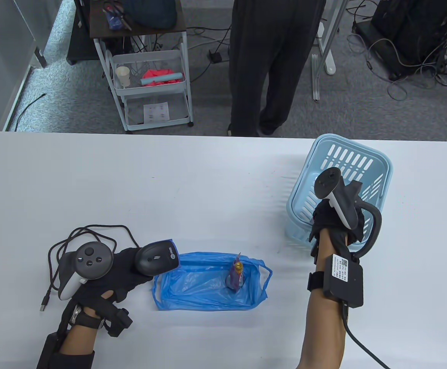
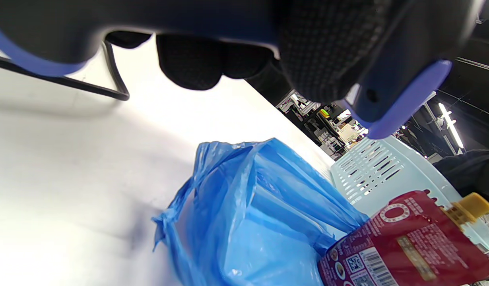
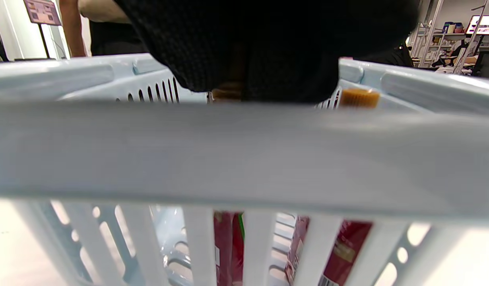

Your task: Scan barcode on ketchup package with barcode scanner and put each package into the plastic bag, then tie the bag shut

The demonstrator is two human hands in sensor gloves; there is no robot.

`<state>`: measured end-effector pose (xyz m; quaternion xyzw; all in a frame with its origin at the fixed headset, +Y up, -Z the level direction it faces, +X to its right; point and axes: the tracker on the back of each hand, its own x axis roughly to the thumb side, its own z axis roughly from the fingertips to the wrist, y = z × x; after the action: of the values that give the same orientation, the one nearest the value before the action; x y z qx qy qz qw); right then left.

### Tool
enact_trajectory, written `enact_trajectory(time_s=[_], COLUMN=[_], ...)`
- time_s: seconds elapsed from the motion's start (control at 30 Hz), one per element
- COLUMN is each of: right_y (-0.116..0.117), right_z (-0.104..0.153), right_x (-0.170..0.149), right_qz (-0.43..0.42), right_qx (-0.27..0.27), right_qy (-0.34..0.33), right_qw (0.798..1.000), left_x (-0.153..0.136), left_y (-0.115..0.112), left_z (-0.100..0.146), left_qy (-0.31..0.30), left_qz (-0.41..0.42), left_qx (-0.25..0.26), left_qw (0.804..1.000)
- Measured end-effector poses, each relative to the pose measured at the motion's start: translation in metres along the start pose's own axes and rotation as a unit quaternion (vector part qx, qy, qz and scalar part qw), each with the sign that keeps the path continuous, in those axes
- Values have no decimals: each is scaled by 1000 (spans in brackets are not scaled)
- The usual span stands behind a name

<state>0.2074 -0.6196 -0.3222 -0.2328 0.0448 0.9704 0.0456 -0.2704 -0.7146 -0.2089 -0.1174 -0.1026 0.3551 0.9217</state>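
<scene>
Right hand (image 1: 336, 221): reaching down into basket (image 1: 377, 165), likely after next package; finger state cannot tell, hidden.
Left hand (image 1: 108, 273): fingers wrapped round barcode scanner (image 1: 156, 259), held ready beside bag.
Plastic bag (image 1: 192, 288): flat on tabletop (image 1: 169, 180), right of left hand.
Ketchup package (image 1: 237, 275): upright in bag; more red packages (image 3: 344, 250) in basket.

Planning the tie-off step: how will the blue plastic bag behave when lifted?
The blue plastic bag is thin and crumpled, so probably floppy and light. With the ketchup package standing in it, it would likely sag there.
</scene>
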Motion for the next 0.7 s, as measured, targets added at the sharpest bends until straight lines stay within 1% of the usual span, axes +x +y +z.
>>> enact_trajectory(time_s=[0.27,0.47,0.7], right_y=[-29,-53,-72], right_z=[20,38,57], right_x=[-1,-3,-4], right_qz=[-30,-52,-74], right_qx=[-46,-95,-142], right_qy=[-23,-42,-65], right_qw=[998,993,985], left_x=[-1,-3,-4], left_y=[0,1,1], left_z=[0,0,1], left_qy=[0,2,2], left_qz=[7,15,20], left_qx=[0,0,0], left_qw=[1000,1000,1000])
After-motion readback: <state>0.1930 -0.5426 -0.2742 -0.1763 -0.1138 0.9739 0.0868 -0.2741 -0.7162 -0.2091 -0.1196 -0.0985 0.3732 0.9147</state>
